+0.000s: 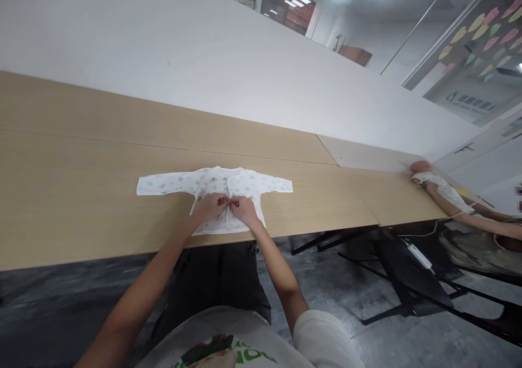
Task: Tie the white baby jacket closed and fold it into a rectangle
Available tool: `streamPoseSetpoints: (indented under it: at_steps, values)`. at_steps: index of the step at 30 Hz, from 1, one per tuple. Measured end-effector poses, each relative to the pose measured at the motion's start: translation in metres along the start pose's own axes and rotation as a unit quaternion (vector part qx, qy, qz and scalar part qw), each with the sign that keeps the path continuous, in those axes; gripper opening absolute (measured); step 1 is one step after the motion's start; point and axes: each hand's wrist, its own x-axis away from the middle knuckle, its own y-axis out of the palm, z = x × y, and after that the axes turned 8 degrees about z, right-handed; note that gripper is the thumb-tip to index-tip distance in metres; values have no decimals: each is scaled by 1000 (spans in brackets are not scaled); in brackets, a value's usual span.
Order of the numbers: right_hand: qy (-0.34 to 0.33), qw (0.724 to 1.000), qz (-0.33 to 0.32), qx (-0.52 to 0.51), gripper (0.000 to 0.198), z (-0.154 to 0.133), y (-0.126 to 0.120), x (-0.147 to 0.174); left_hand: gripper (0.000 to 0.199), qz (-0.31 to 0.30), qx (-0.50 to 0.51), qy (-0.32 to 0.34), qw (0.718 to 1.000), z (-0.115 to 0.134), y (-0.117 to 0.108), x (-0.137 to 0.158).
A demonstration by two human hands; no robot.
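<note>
A small white baby shirt [248, 180] with a scattered print lies spread on the wooden table, both sleeves stretched out sideways. My left hand [211, 206] and my right hand [243, 209] meet at its front opening, fingertips pinched close together over the middle of the chest. Each hand seems to grip an edge of the shirt's front there. The fingers cover the exact spot they hold, so any fastener is hidden.
The long wooden table [81, 205] runs along a white wall [183, 58]. At its far right another person handles a doll [442, 188] in white clothing. Black folding chairs [411, 275] and a white power strip [419, 256] are at the right, below the table's edge.
</note>
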Motion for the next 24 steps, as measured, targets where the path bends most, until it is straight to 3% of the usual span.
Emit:
streamPoseSetpoints:
  at_steps: [6, 15, 21, 24]
  values:
    - [18, 999, 43, -13, 13, 1, 12, -1, 34, -12, -55, -9, 998, -4, -3, 2]
    - [30, 992, 71, 99, 14, -7, 20, -2, 38, -10, -66, 10, 998, -10, -2, 7]
    - [55, 998, 40, -18, 14, 5, 6, -5, 40, 12, -43, 30, 999, -14, 2, 9]
    - [79, 994, 59, -38, 10, 14, -3, -6, 43, 12, -46, 31, 998, -14, 3, 10]
